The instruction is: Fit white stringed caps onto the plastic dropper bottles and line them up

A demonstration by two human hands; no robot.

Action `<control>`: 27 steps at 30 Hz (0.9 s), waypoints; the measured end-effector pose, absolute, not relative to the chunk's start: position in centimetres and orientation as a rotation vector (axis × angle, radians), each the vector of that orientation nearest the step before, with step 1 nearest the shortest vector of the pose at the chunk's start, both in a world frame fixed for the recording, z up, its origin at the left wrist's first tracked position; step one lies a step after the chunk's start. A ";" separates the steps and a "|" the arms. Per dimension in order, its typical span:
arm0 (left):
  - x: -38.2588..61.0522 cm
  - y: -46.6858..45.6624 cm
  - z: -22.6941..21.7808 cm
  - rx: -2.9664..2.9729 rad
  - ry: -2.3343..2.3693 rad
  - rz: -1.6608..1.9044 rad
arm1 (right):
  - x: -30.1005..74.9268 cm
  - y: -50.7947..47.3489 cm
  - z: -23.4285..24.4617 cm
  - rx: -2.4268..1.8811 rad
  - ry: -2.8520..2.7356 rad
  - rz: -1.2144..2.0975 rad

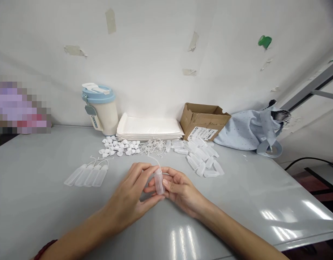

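Between my two hands is a small translucent squeeze bottle (159, 185), nearly upright, with a thin white tube bending up from its top. My right hand (184, 191) pinches the bottle's side, thumb in front and fingers behind. My left hand (129, 195) closes on it too, index fingertip at the neck and thumb at the base. To the left, several bottles (87, 176) with tubes fitted lie in a row. Behind my hands are a heap of white caps (119, 146) and a tangle of thin tubes (153, 147). Loose bottles (201, 153) without tubes lie scattered to the right.
Against the wall stand a cream tumbler (106, 112) with a blue lid, a stack of white padded envelopes (150, 126) and an open cardboard box (204, 121). A light-blue fabric bag (242, 130) rests on the grey table (250, 195) at the right.
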State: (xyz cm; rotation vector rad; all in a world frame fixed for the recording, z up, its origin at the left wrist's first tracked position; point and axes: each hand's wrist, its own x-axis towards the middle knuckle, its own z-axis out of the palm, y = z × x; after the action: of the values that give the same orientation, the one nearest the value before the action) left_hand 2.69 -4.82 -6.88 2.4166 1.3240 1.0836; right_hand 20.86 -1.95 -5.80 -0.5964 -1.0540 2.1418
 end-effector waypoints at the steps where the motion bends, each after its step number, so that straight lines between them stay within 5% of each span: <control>1: 2.7 -4.8 -6.8 2.444 1.322 1.089 | 20.9 -1.9 -5.9 -0.594 -1.065 2.146; 9: 2.4 -4.7 -5.6 2.616 1.287 1.102 | 21.0 -1.8 -6.1 -0.576 -1.323 2.033; 27: -9.3 -1.6 -3.7 2.247 1.619 0.286 | 21.1 -1.9 -5.9 -0.974 -1.548 1.815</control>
State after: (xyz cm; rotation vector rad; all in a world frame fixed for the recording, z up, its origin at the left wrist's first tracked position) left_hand -9.30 -1.56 -3.70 2.2475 1.6195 0.2865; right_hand 21.05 -1.94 -5.91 -0.9739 -1.5484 1.8149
